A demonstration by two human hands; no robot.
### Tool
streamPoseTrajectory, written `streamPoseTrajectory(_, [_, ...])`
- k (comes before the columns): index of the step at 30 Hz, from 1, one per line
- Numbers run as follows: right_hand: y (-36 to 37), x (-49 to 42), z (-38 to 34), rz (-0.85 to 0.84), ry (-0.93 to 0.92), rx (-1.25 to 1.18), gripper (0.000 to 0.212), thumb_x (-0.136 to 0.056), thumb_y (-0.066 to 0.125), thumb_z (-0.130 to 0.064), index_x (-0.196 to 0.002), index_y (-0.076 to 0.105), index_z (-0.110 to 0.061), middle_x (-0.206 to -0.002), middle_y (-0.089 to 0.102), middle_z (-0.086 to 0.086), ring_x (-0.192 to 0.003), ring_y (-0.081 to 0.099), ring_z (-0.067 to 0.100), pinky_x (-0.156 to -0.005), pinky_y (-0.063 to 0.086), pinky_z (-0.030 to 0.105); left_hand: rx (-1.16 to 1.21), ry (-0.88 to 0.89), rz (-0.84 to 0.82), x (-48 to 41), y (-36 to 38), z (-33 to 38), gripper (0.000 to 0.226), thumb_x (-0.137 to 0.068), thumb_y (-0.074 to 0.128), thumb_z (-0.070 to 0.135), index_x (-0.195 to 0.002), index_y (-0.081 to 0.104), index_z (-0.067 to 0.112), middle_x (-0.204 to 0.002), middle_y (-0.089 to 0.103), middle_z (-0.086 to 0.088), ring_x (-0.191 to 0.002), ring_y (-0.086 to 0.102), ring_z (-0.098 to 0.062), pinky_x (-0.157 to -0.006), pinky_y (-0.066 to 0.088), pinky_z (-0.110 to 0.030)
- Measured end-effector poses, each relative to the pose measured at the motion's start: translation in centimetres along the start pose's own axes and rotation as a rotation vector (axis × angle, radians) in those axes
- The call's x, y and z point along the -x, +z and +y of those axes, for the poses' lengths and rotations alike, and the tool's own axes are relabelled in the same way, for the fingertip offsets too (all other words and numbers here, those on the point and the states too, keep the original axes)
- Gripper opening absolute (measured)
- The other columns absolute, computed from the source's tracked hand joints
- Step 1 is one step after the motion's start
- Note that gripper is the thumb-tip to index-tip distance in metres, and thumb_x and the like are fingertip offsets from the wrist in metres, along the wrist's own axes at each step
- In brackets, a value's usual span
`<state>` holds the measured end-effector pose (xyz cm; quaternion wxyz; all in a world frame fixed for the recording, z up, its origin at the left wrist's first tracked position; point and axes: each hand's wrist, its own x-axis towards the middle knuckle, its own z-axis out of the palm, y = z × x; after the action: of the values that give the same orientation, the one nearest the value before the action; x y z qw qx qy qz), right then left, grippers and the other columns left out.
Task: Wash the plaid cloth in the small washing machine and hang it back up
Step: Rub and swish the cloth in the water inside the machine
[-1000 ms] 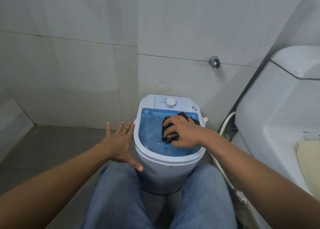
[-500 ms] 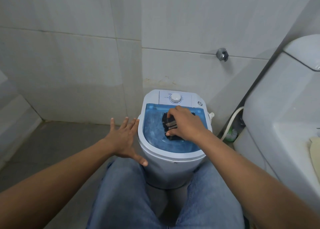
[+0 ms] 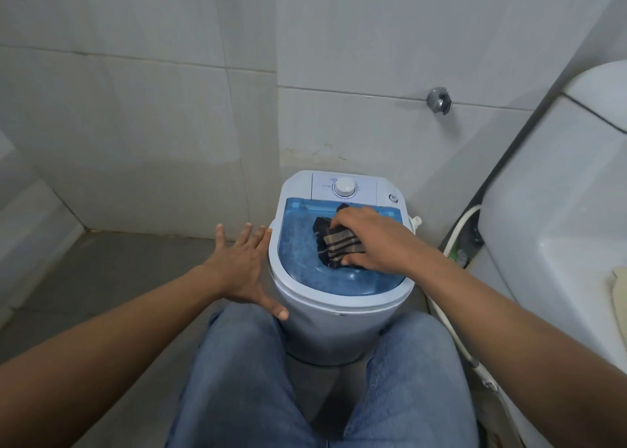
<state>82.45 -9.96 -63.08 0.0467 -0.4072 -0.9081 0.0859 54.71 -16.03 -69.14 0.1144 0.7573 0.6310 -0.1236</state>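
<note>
Grey tile — washing machine (image 3: 339,311) against wall (image 3: 169,108)

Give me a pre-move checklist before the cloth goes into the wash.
1. Right hand gripping the dark plaid cloth: ok.
2. Cloth over the small white washing machine, on its blue translucent top: ok.
3. Lid open or shut: cannot tell.
4. Left hand open, steadying the machine's side: ok.
5. White round timer dial unobstructed: ok.
6. Dial setting: cannot tell.
</note>
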Motion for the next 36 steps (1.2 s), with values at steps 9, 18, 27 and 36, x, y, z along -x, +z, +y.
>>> streamPoseTrajectory(9, [0.5, -0.2, -1.8, 0.066, -0.079, 0.316, 0.058, -0.072, 0.072, -0.029, -0.123, 0.043, -0.032, -0.122, 0.050, -0.008, -0.109, 0.043, 0.021, -0.080, 0.044, 0.046, 0.000, -0.012, 0.010, -0.1, 0.1, 0.0, 0.170, -0.032, 0.045, 0.111, -0.157, -0.029, 0.023, -0.171, -0.016, -0.005, -0.157, -0.016, -0.030, -0.113, -0.012, -0.077])
streamPoseTrajectory(18, [-0.4, -0.8, -1.8, -0.077, 0.144, -0.039, 0.054, -0.074, 0.077, -0.050, -0.121, 0.053, -0.039, -0.122, 0.047, -0.012, -0.115, 0.038, 0.018, -0.092, 0.037, 0.052, -0.006, -0.010, -0.001, 0.0, 0.0, 0.1, 0.169, -0.034, 0.046, 0.111, -0.157, -0.029, 0.022, -0.171, -0.017, -0.005, -0.156, -0.017, -0.031, -0.113, -0.013, -0.077])
streamPoseTrajectory(27, [0.3, -1.0, -3.5, -0.033, 0.039, 0.269, 0.043, -0.077, 0.068, -0.026, -0.115, 0.050, -0.028, -0.113, 0.046, -0.004, -0.108, 0.039, 0.024, -0.081, 0.036, 0.050, -0.013, -0.012, 0.002, 0.1, -0.2, 0.0, 0.169, -0.033, 0.044, 0.111, -0.158, -0.027, 0.022, -0.171, -0.016, -0.005, -0.157, -0.016, -0.031, -0.113, -0.011, -0.077])
streamPoseTrajectory(36, [-1.1, -1.3, -3.1, -0.204, 0.067, 0.306, 0.035, -0.087, 0.066, -0.026, -0.117, 0.049, -0.034, -0.117, 0.047, -0.005, -0.112, 0.041, 0.025, -0.088, 0.034, 0.053, -0.026, -0.017, 0.004, 0.3, -0.3, 0.1, 0.170, -0.033, 0.045, 0.111, -0.158, -0.025, 0.020, -0.171, -0.015, -0.006, -0.157, -0.016, -0.031, -0.113, -0.011, -0.077])
